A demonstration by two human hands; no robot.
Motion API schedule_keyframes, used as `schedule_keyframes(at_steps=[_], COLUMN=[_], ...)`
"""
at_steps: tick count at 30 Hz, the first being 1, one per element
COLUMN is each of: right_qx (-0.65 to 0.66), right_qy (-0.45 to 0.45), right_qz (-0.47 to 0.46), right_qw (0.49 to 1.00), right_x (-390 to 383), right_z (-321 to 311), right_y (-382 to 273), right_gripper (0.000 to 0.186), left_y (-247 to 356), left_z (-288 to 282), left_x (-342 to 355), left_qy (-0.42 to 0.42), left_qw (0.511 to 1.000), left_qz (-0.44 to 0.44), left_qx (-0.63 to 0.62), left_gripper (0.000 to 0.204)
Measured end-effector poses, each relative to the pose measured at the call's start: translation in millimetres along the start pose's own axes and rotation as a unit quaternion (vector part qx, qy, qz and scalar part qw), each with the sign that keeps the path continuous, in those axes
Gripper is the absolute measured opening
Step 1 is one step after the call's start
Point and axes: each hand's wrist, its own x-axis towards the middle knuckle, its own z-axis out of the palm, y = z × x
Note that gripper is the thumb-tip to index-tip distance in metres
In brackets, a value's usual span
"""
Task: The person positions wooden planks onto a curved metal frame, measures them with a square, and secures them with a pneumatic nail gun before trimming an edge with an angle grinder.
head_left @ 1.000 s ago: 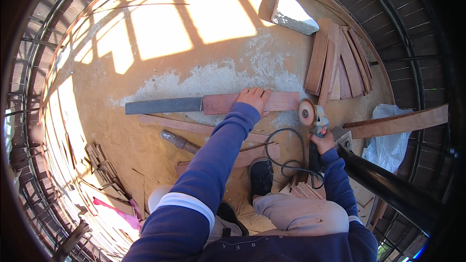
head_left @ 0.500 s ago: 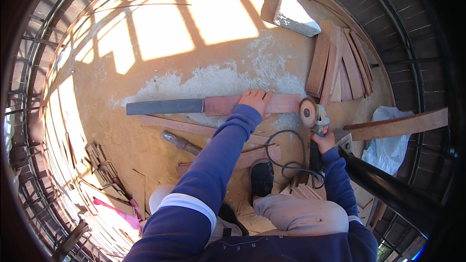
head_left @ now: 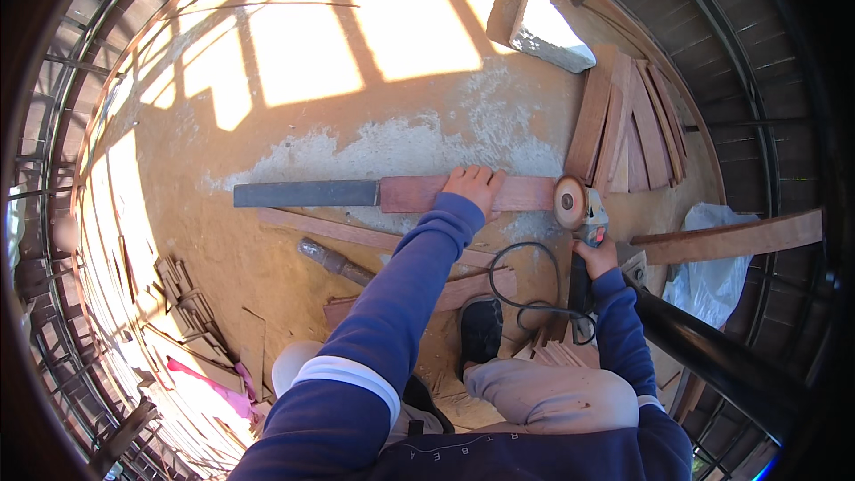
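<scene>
A flat reddish wooden board lies crosswise on the floor in front of me. My left hand presses down on it, fingers curled over its far edge. In my right hand is an angle grinder, gripped by its body. Its round disc is at the board's right end; whether the two touch I cannot tell. The board's left end meets a dark grey flat bar. A black cord loops on the floor beside the grinder.
Stacked wooden planks lie at the far right, near a pale stone block. A black pole slants in from the lower right. Clear plastic lies under a long plank. Wood scraps lie at left; a dark cylinder lies nearer me.
The whole view has shifted slightly, so everything sits a little further right. Both hands keep the same hold, with the grinder's disc still at the board's right end.
</scene>
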Motion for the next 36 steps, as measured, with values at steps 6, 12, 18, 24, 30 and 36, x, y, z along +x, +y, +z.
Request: schedule_keyframes(at_steps=[6,12,18,24,30,36], right_qx=[-0.003,-0.007,0.009,-0.012,-0.009,-0.007], right_qy=[0.007,-0.007,-0.014,-0.007,-0.014,-0.018], right_qz=[-0.019,-0.014,-0.028,-0.022,-0.012,-0.03], right_qw=[1.0,1.0,0.999,1.0,1.0,0.999], right_x=[8,11,12,-1,6,10], right_z=[2,0,1,-1,-2,1], right_y=[2,-6,-8,12,-3,-10], right_gripper=[0.044,0.044,0.043,0.046,0.045,0.045], left_y=[-1,0,0,1,-2,0], left_z=[2,0,0,3,2,2], left_x=[1,1,0,0,1,-1], left_qy=[0.006,-0.006,-0.006,0.023,0.0,0.004], left_qw=[1.0,1.0,1.0,1.0,1.0,1.0], left_qz=[0.005,0.004,0.003,0.005,-0.009,-0.005], left_qx=[0.006,0.006,0.003,-0.006,-0.011,-0.004], left_gripper=[0.07,0.07,0.069,0.07,0.07,0.069])
